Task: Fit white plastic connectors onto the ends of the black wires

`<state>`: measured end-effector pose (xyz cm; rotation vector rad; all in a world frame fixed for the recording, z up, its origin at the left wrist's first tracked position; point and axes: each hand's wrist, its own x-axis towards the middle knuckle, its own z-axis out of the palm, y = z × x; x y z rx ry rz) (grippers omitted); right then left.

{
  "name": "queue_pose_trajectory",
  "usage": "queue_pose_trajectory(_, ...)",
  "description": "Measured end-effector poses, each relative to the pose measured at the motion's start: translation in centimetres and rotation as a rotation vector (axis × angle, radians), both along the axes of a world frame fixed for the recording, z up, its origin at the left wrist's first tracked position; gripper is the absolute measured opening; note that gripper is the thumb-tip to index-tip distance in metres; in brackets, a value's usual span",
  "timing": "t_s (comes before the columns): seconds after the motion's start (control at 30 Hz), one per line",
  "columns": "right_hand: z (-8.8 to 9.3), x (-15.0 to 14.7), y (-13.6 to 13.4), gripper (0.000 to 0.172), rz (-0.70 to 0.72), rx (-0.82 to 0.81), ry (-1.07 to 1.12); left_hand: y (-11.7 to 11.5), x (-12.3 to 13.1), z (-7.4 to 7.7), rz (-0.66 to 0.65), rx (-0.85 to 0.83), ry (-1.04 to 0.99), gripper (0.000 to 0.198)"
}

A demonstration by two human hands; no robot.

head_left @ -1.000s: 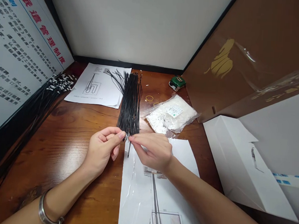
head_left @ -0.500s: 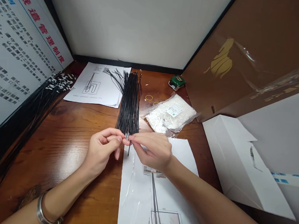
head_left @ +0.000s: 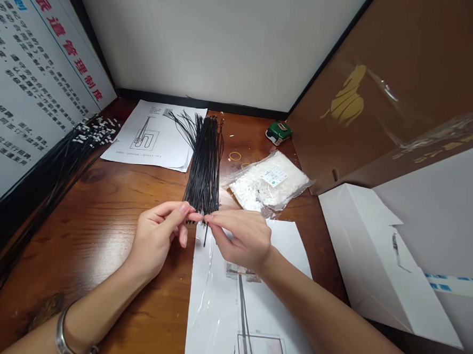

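Note:
A bundle of thin black wires (head_left: 205, 164) lies on the wooden table (head_left: 110, 212), running away from me. My left hand (head_left: 156, 236) and my right hand (head_left: 239, 236) meet at the bundle's near end, fingertips pinched together. The right hand's thumb and forefinger pinch one black wire (head_left: 205, 236), whose short end hangs down below the fingers. The left hand's fingertips press against the same spot; what they grip there is too small to see.
A clear bag of small white parts (head_left: 270, 182) lies right of the bundle. Printed sheets lie near me (head_left: 244, 305) and at the back (head_left: 154, 134). More black wires with white ends (head_left: 67, 156) lean at the left. White boxes (head_left: 379, 260) stand right; a green tape measure (head_left: 279, 130) behind.
The left hand's fingers have closed in toward the right hand's fingertips at the wire ends. The bundle and everything else stay put.

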<state>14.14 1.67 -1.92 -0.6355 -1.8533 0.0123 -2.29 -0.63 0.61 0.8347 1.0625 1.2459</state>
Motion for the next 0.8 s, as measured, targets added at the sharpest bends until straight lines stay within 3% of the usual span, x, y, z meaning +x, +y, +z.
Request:
queue_pose_trajectory(0.1,0.1,0.0,0.0,0.02,0.026,0.009,0.007,0.3,-0.1,0.4,0.054,-0.038,-0.068,0.019)
queue_pose_trajectory(0.3,0.0,-0.2,0.0,0.025,0.039,0.04,0.025,0.9,-0.4,0.9,0.135,-0.019,-0.018,0.024)
queue_pose_trajectory(0.63,0.9,-0.6,-0.8,0.014,0.102,0.159,-0.103,0.5,0.3,0.6,-0.149,-0.078,0.076,0.043)
queue_pose_trajectory(0.8,1.4,-0.9,-1.1,0.015,0.184,0.238,-0.163,0.6,0.4,1.1,-0.212,-0.084,0.141,0.036)
